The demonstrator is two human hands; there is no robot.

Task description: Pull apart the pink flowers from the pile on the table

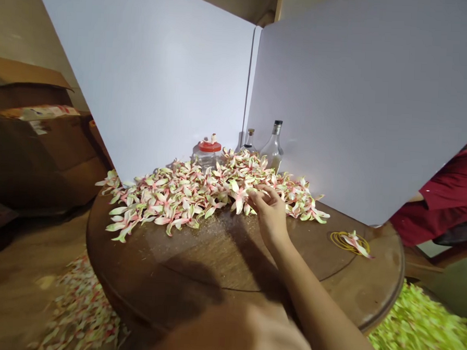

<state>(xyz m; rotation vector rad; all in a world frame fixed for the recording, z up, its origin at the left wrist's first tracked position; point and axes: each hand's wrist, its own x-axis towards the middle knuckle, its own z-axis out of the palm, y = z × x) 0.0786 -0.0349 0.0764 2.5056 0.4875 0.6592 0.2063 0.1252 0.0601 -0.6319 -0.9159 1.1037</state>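
Observation:
My right hand (269, 211) reaches over the round wooden table (213, 270). Its thumb and fingertips pinch the edge of a pink-and-white flower (239, 195), whose pointed petals spread at the near edge of the pile. A broad heap of similar flowers (177, 198) with greenish tips covers the far half of the table. At the bottom of the view, close to the camera, a smeared skin-coloured shape (233, 334) appears to be my left hand; its fingers cannot be made out.
Behind the heap stand a red-lidded clear jar (210, 155) and two glass bottles (273, 148), backed by white panels (176, 78). Yellow rubber bands (337, 240) lie under a flower. Petals (81, 308) and green pieces (424, 331) are piled below. Cardboard boxes (34, 154) stand left; a red-clothed person (447, 196) is right.

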